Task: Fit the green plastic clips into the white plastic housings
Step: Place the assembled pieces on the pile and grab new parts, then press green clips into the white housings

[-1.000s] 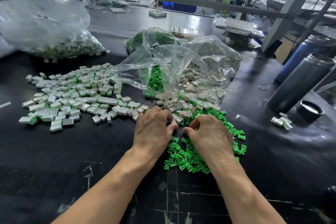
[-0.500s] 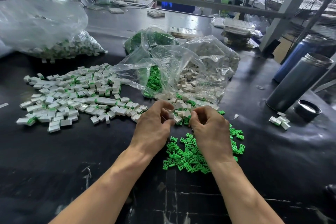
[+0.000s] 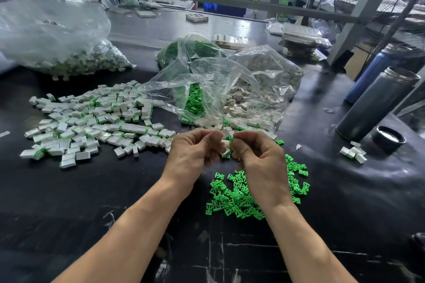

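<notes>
Insertion step: left hand (image 3: 195,151) pinches a white housing (image 3: 225,143), right hand (image 3: 257,156) pinches a green clip (image 3: 231,139), above the clip pile (image 3: 241,197); next, press home.

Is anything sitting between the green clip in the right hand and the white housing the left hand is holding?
Nothing visible. The left hand pinches a white housing and the right hand pinches a green clip right beside it, above the table. Whether the clip has entered cannot be told.
</notes>
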`<action>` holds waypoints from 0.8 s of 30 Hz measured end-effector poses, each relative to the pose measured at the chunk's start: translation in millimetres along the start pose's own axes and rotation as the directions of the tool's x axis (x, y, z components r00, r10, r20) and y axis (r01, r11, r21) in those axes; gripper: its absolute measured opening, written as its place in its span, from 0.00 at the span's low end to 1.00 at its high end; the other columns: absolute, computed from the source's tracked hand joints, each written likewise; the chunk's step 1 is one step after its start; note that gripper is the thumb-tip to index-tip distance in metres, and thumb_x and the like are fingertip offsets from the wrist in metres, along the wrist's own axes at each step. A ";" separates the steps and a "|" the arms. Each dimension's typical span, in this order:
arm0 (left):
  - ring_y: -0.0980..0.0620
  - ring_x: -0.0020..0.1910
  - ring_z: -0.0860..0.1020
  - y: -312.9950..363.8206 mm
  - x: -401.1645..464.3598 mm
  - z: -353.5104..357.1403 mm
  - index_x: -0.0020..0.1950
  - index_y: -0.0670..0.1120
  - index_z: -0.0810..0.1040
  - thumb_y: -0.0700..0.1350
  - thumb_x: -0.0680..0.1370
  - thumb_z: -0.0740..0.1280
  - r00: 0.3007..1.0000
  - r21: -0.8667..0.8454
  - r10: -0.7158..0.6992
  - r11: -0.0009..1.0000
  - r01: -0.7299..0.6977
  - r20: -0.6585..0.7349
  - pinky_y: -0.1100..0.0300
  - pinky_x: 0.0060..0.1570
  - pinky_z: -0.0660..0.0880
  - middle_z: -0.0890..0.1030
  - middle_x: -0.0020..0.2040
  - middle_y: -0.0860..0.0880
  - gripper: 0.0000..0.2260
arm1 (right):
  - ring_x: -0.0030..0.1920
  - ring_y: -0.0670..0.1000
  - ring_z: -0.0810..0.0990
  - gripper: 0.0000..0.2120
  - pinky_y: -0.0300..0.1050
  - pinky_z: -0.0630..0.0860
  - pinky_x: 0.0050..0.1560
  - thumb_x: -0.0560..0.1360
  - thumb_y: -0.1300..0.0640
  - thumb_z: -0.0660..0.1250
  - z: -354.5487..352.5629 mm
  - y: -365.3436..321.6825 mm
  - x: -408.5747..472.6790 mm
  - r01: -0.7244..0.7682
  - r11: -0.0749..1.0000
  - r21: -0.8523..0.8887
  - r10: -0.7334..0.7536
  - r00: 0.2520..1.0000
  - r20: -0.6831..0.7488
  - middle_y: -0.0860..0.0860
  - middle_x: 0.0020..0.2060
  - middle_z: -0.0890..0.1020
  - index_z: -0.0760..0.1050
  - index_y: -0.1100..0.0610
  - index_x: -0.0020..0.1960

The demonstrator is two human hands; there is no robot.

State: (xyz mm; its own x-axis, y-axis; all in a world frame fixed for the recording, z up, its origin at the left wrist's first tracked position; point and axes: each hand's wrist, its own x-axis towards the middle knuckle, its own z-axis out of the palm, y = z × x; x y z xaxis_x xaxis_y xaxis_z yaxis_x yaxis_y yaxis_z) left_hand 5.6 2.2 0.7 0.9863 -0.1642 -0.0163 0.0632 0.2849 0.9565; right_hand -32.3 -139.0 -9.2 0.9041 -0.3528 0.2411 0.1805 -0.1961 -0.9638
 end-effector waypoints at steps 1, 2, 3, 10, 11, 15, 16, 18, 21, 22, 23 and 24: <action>0.55 0.25 0.73 0.3 -0.3 0.6 0.45 0.40 0.83 0.49 0.73 0.72 1.000 -0.008 -0.011 1.000 0.011 0.001 0.57 0.32 0.66 0.83 0.33 0.46 0.12 | 0.47 0.51 0.85 0.08 0.54 0.82 0.51 0.78 0.60 0.74 0.4 -0.7 -0.8 0.005 1.000 0.027 -0.006 1.000 0.004 0.47 0.44 0.87 0.84 0.46 0.49; 0.55 0.24 0.72 0.7 -0.5 1.2 0.45 0.40 0.82 0.51 0.73 0.71 1.000 -0.008 -0.022 1.000 0.022 0.001 0.58 0.31 0.64 0.83 0.32 0.46 0.13 | 0.46 0.49 0.84 0.08 0.53 0.82 0.50 0.78 0.60 0.73 0.6 -1.4 -1.3 0.014 0.999 0.042 -0.014 1.000 0.006 0.46 0.44 0.87 0.84 0.46 0.49; 0.55 0.24 0.72 1.1 -0.9 1.7 0.45 0.40 0.82 0.52 0.73 0.71 0.999 0.000 -0.033 0.999 0.033 0.002 0.59 0.30 0.63 0.83 0.32 0.47 0.14 | 0.45 0.48 0.83 0.09 0.52 0.81 0.48 0.78 0.60 0.73 0.7 -2.1 -1.9 0.024 0.999 0.049 -0.025 1.000 0.006 0.46 0.44 0.86 0.84 0.45 0.49; 0.57 0.22 0.73 4.4 -6.2 5.0 0.42 0.40 0.81 0.51 0.73 0.70 0.995 -0.016 -0.050 0.999 0.051 0.092 0.68 0.23 0.67 0.81 0.30 0.44 0.13 | 0.46 0.44 0.83 0.08 0.38 0.76 0.47 0.78 0.62 0.73 2.5 -5.6 -3.7 0.060 0.997 0.047 -0.060 0.998 0.007 0.44 0.45 0.86 0.84 0.48 0.50; 0.57 0.22 0.72 4.4 -6.8 5.2 0.42 0.41 0.81 0.51 0.73 0.70 0.994 -0.011 -0.046 0.999 0.047 0.095 0.68 0.23 0.67 0.81 0.30 0.44 0.13 | 0.46 0.43 0.83 0.08 0.36 0.76 0.46 0.78 0.62 0.73 2.6 -5.9 -3.8 0.060 0.997 0.042 -0.061 0.998 0.012 0.44 0.44 0.87 0.84 0.49 0.49; 0.57 0.22 0.72 2.2 -6.7 4.9 0.43 0.39 0.83 0.51 0.73 0.70 0.996 0.025 -0.006 1.000 0.004 0.086 0.68 0.24 0.67 0.82 0.33 0.40 0.14 | 0.45 0.41 0.83 0.07 0.33 0.76 0.45 0.78 0.61 0.73 2.5 -4.5 -3.5 0.056 0.998 0.005 -0.056 0.998 0.006 0.42 0.44 0.86 0.83 0.48 0.49; 0.57 0.23 0.72 1.2 -6.2 4.5 0.44 0.38 0.83 0.49 0.74 0.71 0.996 0.042 0.011 0.999 -0.015 0.087 0.68 0.24 0.67 0.82 0.34 0.39 0.14 | 0.45 0.41 0.83 0.07 0.34 0.76 0.44 0.78 0.61 0.73 2.4 -3.9 -3.0 0.051 0.999 -0.007 -0.051 0.999 0.002 0.42 0.43 0.86 0.83 0.48 0.49; 0.58 0.24 0.73 -1.1 -4.6 2.4 0.45 0.35 0.84 0.44 0.77 0.72 0.994 0.099 0.043 0.994 -0.053 0.101 0.69 0.26 0.68 0.83 0.36 0.38 0.11 | 0.45 0.42 0.84 0.07 0.36 0.77 0.45 0.78 0.60 0.73 1.2 -2.9 -1.9 0.043 0.999 -0.014 -0.043 0.999 -0.007 0.42 0.43 0.86 0.83 0.48 0.49; 0.60 0.27 0.75 -4.3 -3.0 -0.4 0.46 0.38 0.85 0.39 0.79 0.71 0.988 0.190 0.062 0.978 -0.088 0.139 0.70 0.28 0.70 0.85 0.36 0.44 0.05 | 0.44 0.43 0.84 0.07 0.40 0.78 0.43 0.78 0.60 0.73 -0.6 -2.5 -0.8 0.025 1.000 0.001 -0.024 1.000 -0.015 0.43 0.43 0.87 0.84 0.48 0.49; 0.60 0.28 0.76 -4.9 -2.4 -0.6 0.47 0.39 0.85 0.39 0.79 0.71 0.987 0.200 0.068 0.975 -0.097 0.144 0.70 0.29 0.70 0.85 0.36 0.46 0.04 | 0.43 0.43 0.84 0.07 0.41 0.78 0.43 0.78 0.60 0.74 -0.9 -2.2 -0.6 0.019 1.000 -0.001 -0.019 1.000 -0.011 0.43 0.43 0.87 0.84 0.48 0.49; 0.60 0.29 0.77 -5.5 -1.9 -1.1 0.48 0.39 0.85 0.38 0.79 0.71 0.987 0.201 0.074 0.974 -0.102 0.143 0.70 0.30 0.71 0.85 0.36 0.48 0.03 | 0.43 0.43 0.84 0.07 0.41 0.78 0.43 0.78 0.60 0.74 -1.4 -1.9 -0.8 0.015 1.000 -0.006 -0.015 1.000 -0.001 0.43 0.43 0.87 0.84 0.48 0.49; 0.60 0.31 0.78 -5.9 -1.1 -1.1 0.48 0.40 0.85 0.37 0.78 0.72 0.988 0.196 0.078 0.975 -0.104 0.136 0.70 0.32 0.72 0.85 0.37 0.49 0.03 | 0.43 0.43 0.84 0.07 0.41 0.78 0.43 0.78 0.60 0.74 -1.8 -1.9 -1.0 0.012 1.000 -0.007 -0.011 1.000 0.010 0.44 0.43 0.87 0.84 0.48 0.50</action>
State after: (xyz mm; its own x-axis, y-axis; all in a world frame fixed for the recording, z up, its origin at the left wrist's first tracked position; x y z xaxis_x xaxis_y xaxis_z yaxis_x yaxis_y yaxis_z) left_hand 4.3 1.8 -5.3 0.9583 -0.2685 0.0980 -0.0706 0.1100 0.9914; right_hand -34.2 -139.9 -7.4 0.9058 -0.3413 0.2509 0.1883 -0.2062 -0.9602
